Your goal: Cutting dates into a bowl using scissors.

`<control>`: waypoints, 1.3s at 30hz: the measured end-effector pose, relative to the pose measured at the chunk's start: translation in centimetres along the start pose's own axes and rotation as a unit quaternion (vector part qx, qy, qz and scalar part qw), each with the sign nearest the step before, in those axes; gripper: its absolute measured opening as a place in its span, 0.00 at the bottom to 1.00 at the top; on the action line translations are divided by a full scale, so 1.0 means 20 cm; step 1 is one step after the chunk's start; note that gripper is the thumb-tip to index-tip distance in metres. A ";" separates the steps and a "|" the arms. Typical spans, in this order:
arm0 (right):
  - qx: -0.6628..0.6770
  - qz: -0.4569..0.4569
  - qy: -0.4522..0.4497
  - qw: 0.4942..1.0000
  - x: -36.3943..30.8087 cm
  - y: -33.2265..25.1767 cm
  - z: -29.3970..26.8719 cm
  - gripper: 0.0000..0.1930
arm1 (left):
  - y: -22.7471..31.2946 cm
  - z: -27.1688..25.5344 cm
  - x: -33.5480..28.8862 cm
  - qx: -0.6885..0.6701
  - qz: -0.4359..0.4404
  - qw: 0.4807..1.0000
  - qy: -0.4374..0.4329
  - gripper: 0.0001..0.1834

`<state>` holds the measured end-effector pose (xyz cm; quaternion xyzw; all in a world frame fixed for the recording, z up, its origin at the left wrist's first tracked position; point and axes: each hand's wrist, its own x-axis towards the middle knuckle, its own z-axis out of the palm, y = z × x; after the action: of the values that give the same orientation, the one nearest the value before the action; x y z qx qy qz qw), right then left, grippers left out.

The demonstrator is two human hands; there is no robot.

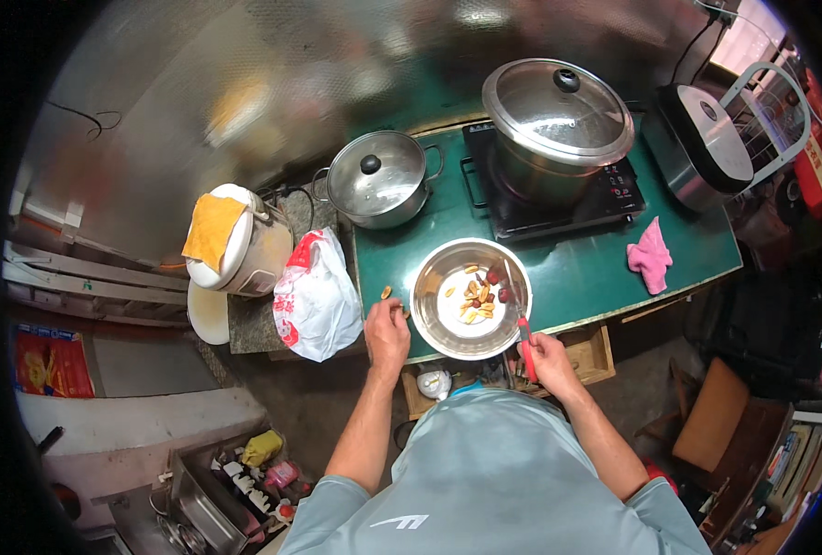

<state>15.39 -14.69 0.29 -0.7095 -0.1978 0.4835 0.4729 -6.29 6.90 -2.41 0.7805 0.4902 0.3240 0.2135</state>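
A steel bowl [425, 324] sits at the front edge of the green table, holding several tan pieces that look like peanuts [475, 303] and several dark red dates [493, 277]. My right hand [551, 363] is closed around the red handles of a pair of scissors [525, 347], whose blades reach over the bowl's right rim. Left of the bowl, my left hand [388, 335] rests at the table edge with its fingers curled together. A tan bit shows by its fingertips, but what they pinch is unclear. Just beyond lies a loose tan piece [387, 292].
A lidded pot [377, 180] stands behind the bowl, and a larger one [559, 120] sits on a black cooktop [540, 222]. A pink cloth [649, 256] lies at right. A white plastic bag [318, 296] and a rice cooker [263, 250] stand left. Below is an open drawer [596, 356].
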 end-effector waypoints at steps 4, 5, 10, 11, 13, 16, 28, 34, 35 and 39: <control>0.020 0.020 0.010 1.000 -0.04 -0.08 -0.05 0.13 | 0.32 0.06 0.09 -0.074 0.095 0.992 -0.030 0.06; 0.019 0.018 0.009 1.000 -0.05 -0.08 -0.05 0.13 | 0.35 0.13 0.08 -0.089 0.125 0.987 -0.057 0.07; 0.028 -0.005 -0.002 1.000 -0.08 -0.11 -0.03 0.13 | 0.51 0.45 0.02 -0.073 0.228 0.955 -0.178 0.15; 0.028 -0.007 0.000 1.000 -0.08 -0.10 -0.04 0.13 | 0.52 0.48 0.01 -0.061 0.244 0.949 -0.188 0.16; 0.033 -0.006 -0.006 0.999 -0.09 -0.09 -0.04 0.13 | 0.51 0.53 0.01 -0.037 0.244 0.948 -0.203 0.16; 0.025 -0.012 -0.005 1.000 -0.11 -0.08 -0.05 0.12 | 0.47 0.56 0.02 0.002 0.239 0.947 -0.217 0.16; -0.251 -0.013 -0.060 0.966 -0.14 -0.25 0.02 0.28 | 0.36 0.21 -0.03 -0.619 -0.369 0.659 -0.216 0.14; -0.338 -0.050 -0.086 0.936 -0.16 -0.30 0.07 0.27 | 0.36 0.17 -0.07 -0.609 -0.368 0.677 -0.189 0.11; -0.346 -0.046 -0.088 0.933 -0.16 -0.30 0.08 0.27 | 0.37 0.16 -0.08 -0.609 -0.368 0.676 -0.190 0.11; -0.357 -0.043 -0.092 0.928 -0.16 -0.30 0.07 0.27 | 0.38 0.15 -0.08 -0.596 -0.352 0.692 -0.205 0.09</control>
<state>13.73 -13.58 6.87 -0.7749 -0.4302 0.4231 0.1882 0.18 2.20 0.01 0.3073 0.3768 0.2811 0.8274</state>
